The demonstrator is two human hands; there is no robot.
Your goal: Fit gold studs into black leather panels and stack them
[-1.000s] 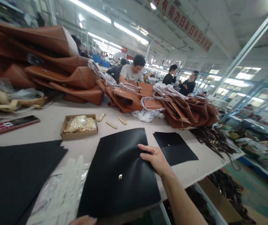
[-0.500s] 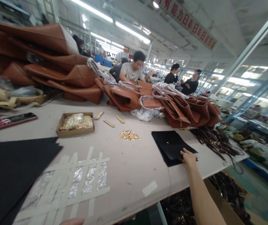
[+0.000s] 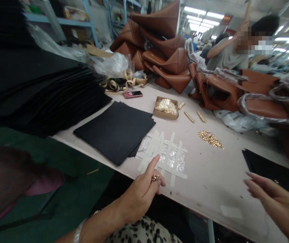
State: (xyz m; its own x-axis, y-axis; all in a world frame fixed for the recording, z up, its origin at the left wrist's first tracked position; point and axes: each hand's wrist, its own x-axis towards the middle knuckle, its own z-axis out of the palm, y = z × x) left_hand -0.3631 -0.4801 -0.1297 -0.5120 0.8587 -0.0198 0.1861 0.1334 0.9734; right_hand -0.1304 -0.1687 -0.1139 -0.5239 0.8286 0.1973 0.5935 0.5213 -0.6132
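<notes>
Black sheets (image 3: 114, 131) lay beyond the left hand (image 3: 144, 190) as the right hand (image 3: 277, 204) came away from the smaller black pile (image 3: 282, 170)

Across the table (image 3: 225, 172), they sat to the left hand's left, clear of its fingers. The smaller black pile was just beyond the right hand, whose fingers were loosely straightened around nothing; half a second earlier they had gripped a sheet there, so that sheet seemed to be laid down. A gold heap (image 3: 210, 139) lay beyond and between the hands. The left hand pointed its index finger, the others curled; whether it held or wore the small gold cluster (image 3: 155, 178) there, I could not tell.
</notes>
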